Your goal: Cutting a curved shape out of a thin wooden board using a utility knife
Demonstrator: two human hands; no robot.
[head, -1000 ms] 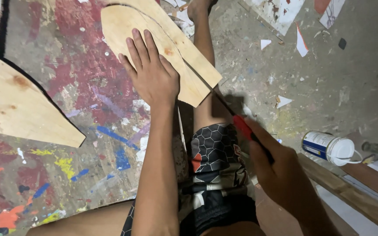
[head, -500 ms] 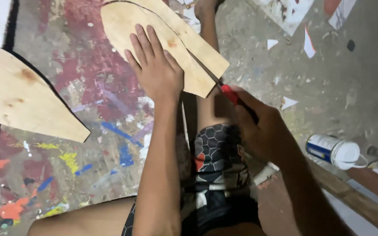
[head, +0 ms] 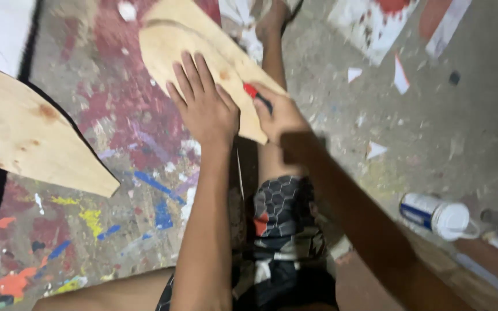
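Note:
My left hand [head: 206, 106] lies flat, fingers spread, on a curved plywood piece [head: 188, 43] resting on the paint-splattered floor. My right hand [head: 280, 118] grips a tool with a red and black handle [head: 255, 95] and holds it against the plywood's right edge, just beside my left hand. The tool's tip is hidden by my fingers. My leg in patterned shorts [head: 286, 230] stretches under both arms.
A second pointed plywood piece [head: 36, 138] lies at the left. A white jar with a blue label [head: 436, 214] lies on its side at the right, near wooden strips. Paper scraps dot the grey floor.
My right hand has moved up and left with the red-handled tool, from beside my thigh to the plywood's edge. My left hand has stayed pressed on the plywood.

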